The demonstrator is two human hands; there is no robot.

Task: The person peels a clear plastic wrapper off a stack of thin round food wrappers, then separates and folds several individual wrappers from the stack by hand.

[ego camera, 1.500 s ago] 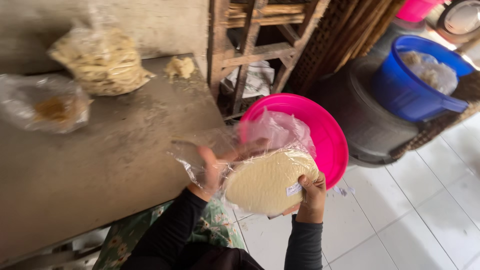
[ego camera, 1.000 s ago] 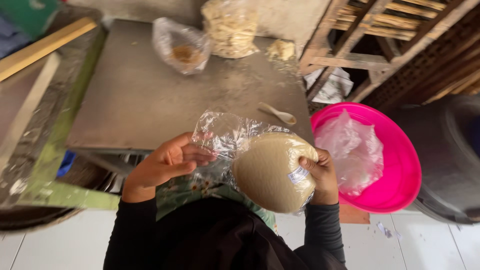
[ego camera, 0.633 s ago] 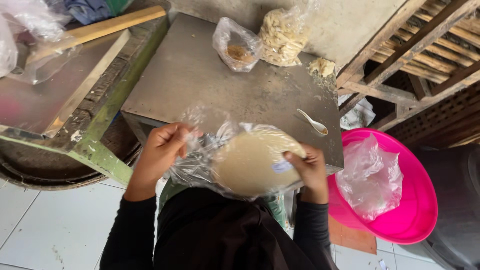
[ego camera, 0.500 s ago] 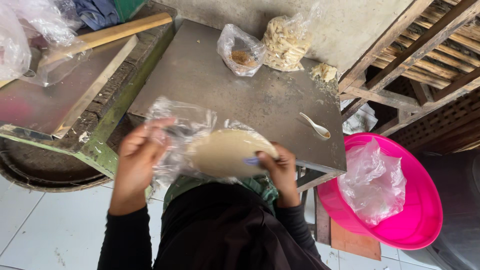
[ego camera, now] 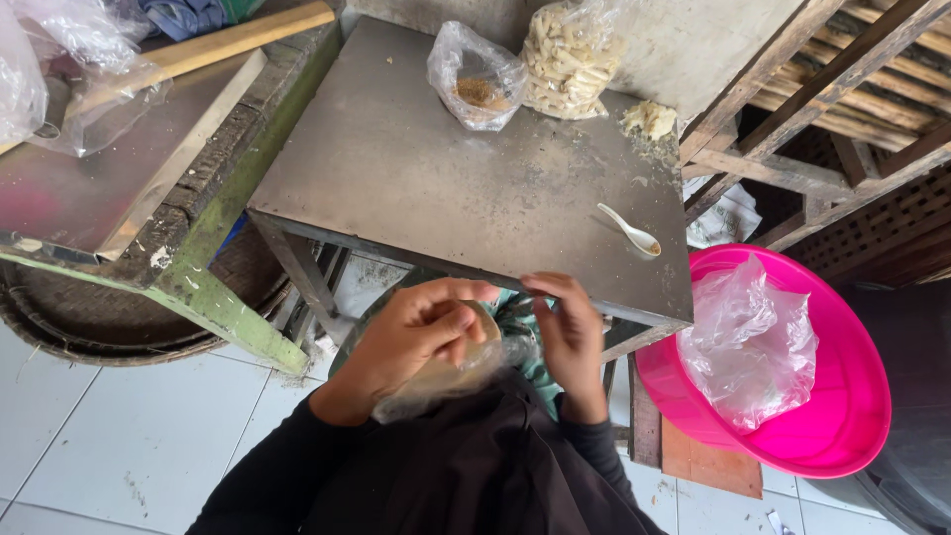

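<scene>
Down below the bench's (ego camera: 436, 188) near edge, the left hand (ego camera: 411, 337) and right hand (ego camera: 570, 332) grasp a plastic bag (ego camera: 446, 381). Open bench top stretches beyond them; a spoon (ego camera: 629, 230) lies near its right edge.

I am in a small home food workshop, a snack-packing corner. My worn metal table (ego camera: 416, 188) carries a bag of pale crackers (ego camera: 570, 54), a bag of brown seasoning (ego camera: 477, 74) and a white spoon (ego camera: 630, 230). A pink basin (ego camera: 842, 416) stands on the tiled floor (ego camera: 119, 436) beside rough wooden racks (ego camera: 812, 109).
</scene>
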